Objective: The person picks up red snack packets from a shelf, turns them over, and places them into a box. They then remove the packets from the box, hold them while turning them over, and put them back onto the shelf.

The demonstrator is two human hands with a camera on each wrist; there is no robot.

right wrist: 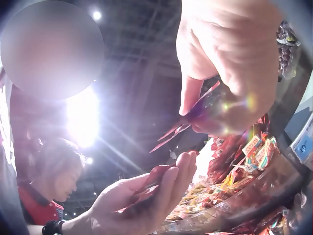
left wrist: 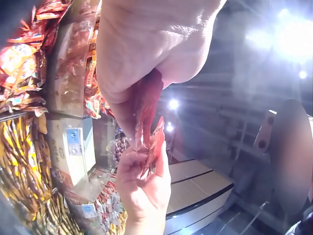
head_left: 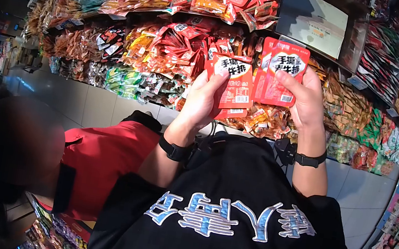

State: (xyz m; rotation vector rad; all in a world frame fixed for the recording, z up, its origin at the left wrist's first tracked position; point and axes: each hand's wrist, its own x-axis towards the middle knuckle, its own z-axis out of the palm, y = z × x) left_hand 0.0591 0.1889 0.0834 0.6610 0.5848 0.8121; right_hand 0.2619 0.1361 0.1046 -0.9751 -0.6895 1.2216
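Packets (head_left: 235, 89) of red colour are clamped in my left hand (head_left: 200, 98), and other red packets (head_left: 267, 83) are clamped in my right hand (head_left: 309, 101) just beside, near heaped snack bags (head_left: 180, 51).

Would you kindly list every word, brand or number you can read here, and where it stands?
"手撕", "牛排": front packet in the left hand.
"手撕", "牛排": top packet in the right hand.
Blue characters on the black shirt: not surely readable.
Shelf label, small packet print: too small or blurred.
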